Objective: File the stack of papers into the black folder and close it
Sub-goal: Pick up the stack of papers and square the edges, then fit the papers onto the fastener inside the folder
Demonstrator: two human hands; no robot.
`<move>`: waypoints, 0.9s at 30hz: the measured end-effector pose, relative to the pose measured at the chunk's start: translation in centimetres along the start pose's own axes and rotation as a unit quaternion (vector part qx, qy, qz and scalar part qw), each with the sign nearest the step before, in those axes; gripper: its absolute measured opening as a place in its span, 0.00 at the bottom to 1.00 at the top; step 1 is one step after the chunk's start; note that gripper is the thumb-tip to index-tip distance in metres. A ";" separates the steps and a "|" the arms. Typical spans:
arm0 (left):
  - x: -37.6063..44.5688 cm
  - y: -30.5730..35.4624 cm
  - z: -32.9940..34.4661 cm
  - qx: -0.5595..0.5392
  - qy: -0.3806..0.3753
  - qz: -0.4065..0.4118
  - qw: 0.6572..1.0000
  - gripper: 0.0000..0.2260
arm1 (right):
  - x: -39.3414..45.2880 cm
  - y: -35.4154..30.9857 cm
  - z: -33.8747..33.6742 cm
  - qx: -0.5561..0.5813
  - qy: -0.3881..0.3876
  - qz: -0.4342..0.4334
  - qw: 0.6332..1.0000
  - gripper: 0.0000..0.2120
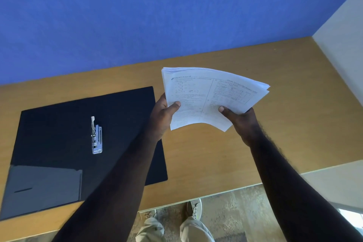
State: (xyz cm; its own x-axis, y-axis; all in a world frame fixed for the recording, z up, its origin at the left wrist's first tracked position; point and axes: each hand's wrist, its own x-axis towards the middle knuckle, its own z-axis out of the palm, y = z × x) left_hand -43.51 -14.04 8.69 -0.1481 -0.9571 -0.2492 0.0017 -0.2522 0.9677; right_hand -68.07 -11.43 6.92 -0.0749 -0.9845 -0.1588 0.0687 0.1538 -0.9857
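White stack of papers (214, 96), printed, fanned at its far edge: I hold it above the wooden table (275, 124), my left hand (163, 118) clamped on its left edge, my right hand (240, 119) on its near right corner, thumbs on top. Black folder (59, 135): open flat at left, metal clip (96, 135) exposed at its middle, apart from the papers.

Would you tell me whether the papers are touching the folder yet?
Apart. The head view shows the papers held above the table in both hands, right of the open folder, with bare wood between them.
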 end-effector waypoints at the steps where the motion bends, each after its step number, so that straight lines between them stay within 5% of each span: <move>1: 0.1 0.0 0.0 0.003 0.001 -0.005 1.000 0.17 | 0.1 0.0 0.1 -0.003 0.007 0.007 1.000 0.17; 8: 0.8 0.7 -1.3 0.010 0.038 -0.044 0.998 0.14 | 1.9 -1.1 1.1 -0.061 0.018 0.065 0.996 0.07; 21: 0.9 -3.5 -9.3 -0.014 0.116 -0.380 0.918 0.08 | 0.8 2.0 6.2 -0.084 -0.175 0.260 0.946 0.16; 27: -0.2 -6.0 -13.0 -0.011 0.200 -0.348 0.916 0.09 | 0.1 4.0 10.5 -0.070 -0.144 0.276 0.948 0.15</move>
State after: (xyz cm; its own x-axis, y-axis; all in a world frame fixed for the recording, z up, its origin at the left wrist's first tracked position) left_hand -30.65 -14.16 2.45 0.2536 -0.5386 -0.8035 0.0649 -0.8193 0.5697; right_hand -57.39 -11.83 3.50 0.2098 -0.7297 -0.6508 -0.1164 0.6423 -0.7576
